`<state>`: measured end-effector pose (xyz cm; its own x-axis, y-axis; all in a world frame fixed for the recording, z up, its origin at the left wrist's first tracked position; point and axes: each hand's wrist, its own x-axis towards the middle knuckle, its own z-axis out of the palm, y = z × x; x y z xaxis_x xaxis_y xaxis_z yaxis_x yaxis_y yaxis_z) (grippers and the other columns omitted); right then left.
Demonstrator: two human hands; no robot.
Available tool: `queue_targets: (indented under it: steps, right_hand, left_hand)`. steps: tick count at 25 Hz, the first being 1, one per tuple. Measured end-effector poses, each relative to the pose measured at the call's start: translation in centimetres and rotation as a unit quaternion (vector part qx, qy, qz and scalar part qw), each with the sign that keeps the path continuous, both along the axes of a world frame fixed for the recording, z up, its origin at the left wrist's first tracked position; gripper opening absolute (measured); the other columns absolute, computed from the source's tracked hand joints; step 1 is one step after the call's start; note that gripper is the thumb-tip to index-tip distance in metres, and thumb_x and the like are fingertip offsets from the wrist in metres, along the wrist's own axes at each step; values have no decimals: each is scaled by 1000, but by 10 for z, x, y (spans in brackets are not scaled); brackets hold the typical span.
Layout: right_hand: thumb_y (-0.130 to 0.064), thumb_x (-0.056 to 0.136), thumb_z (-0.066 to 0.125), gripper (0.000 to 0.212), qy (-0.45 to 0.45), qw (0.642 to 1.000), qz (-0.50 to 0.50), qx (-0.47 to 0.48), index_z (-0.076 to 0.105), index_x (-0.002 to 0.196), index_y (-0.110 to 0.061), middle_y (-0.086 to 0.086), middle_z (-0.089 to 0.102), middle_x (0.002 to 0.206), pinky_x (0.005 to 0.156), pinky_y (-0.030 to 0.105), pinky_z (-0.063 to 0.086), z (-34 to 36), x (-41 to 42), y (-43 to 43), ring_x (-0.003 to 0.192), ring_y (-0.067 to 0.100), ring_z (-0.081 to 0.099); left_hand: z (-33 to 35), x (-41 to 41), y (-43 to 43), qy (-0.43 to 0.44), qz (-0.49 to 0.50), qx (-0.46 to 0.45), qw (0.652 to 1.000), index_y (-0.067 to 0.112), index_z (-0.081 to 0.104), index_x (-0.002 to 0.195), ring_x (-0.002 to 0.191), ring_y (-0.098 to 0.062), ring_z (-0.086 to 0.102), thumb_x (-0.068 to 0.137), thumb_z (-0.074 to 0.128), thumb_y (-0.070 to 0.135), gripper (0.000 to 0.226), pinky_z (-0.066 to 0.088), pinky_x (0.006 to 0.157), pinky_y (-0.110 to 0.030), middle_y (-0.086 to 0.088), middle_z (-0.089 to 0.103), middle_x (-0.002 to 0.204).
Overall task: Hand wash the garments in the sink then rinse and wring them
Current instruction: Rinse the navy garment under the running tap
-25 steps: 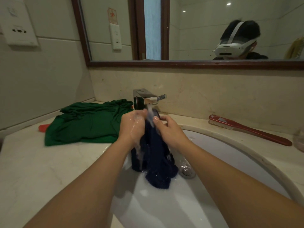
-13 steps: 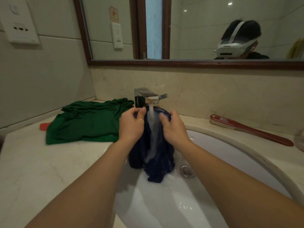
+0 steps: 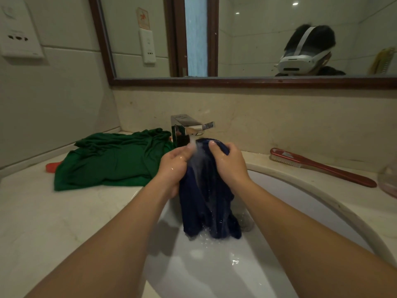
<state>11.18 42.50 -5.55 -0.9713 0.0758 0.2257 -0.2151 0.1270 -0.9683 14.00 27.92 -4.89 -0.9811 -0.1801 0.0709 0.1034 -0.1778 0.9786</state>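
Over the white sink (image 3: 214, 276): soaked navy garment (image 3: 206, 201), bunched, hanging lengthwise straight down, lower end touching the wet basin. Gripped at its top by left hand (image 3: 174, 166) and right hand (image 3: 228, 162), fingers curled, thumbs up, under the running tap (image 3: 184, 125). Beyond, on the worktop (image 3: 43, 222), crumpled green garment (image 3: 111, 160).

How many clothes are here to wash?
2. A green garment lies on the counter left of the tap; a navy garment hangs over the sink, held by the left hand and right hand. More may hide beneath.
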Motion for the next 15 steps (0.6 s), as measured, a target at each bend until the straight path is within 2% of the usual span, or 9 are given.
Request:
queue_targets:
  steps: [2, 5, 7, 9, 11, 13, 15]
  right_hand:
    - [-57, 94, 66, 46, -25, 998, 57, 6, 60, 121, -21, -2, 70, 112, 91, 40, 57, -8, 5, -5, 102, 17, 67]
    - [-51, 89, 75, 52, -44, 990, 133, -20, 57, 129, -22, -3, 70, 117, 95, 39, 58, -11, 8, -5, 106, 15, 68]
    - [-42, 90, 78, 42, -42, 988, 148, -5, 62, 124, -23, -3, 74, 110, 87, 36, 59, -10, 9, -5, 100, 15, 71]
    - [-39, 94, 74, 28, -40, 991, 125, 13, 70, 115, -21, 0, 77, 100, 80, 37, 61, -9, 7, -8, 93, 20, 74]
    - [-40, 97, 69, 24, -34, 995, 89, -8, 74, 106, -18, 3, 78, 94, 81, 42, 62, -6, 4, -9, 91, 26, 75]
    - [-39, 99, 67, 24, -16, 998, 54, -36, 76, 103, -16, 4, 78, 91, 82, 43, 61, -4, -2, -6, 91, 28, 75]
    - [-40, 100, 66, 26, -10, 997, 30, -74, 76, 103, -17, 3, 79, 93, 86, 45, 62, -1, -7, -2, 92, 26, 75]
  left_hand:
    - [0, 0, -1, -1, -11, 37, 999, 10, 71, 120, 98, -27, 75, 101, 61, 33, 31, 60, 78, -35, -13, 77, 106]
    - [-1, -2, 0, 9, -9, 25, 1000, 10, 71, 121, 99, -27, 75, 102, 60, 34, 32, 60, 83, -38, -12, 77, 106]
    - [-2, -5, -1, 43, 35, -26, 998, 13, 71, 118, 99, -22, 74, 103, 59, 32, 28, 60, 83, -33, -8, 77, 107]
    - [-2, -12, -3, 64, 102, -59, 991, 19, 69, 119, 104, -19, 71, 104, 56, 28, 21, 57, 90, -33, -5, 73, 116]
    - [-1, -21, -6, 28, 114, 22, 993, 19, 64, 125, 109, -23, 68, 106, 51, 20, 23, 56, 93, -39, -8, 70, 121]
    - [-3, -26, -8, -7, 63, 129, 990, 11, 61, 133, 108, -31, 69, 104, 48, 11, 31, 58, 87, -42, -16, 70, 121]
    - [-6, -28, -11, -14, 5, 155, 988, 7, 56, 139, 106, -34, 71, 101, 51, 9, 38, 59, 83, -42, -21, 70, 121]
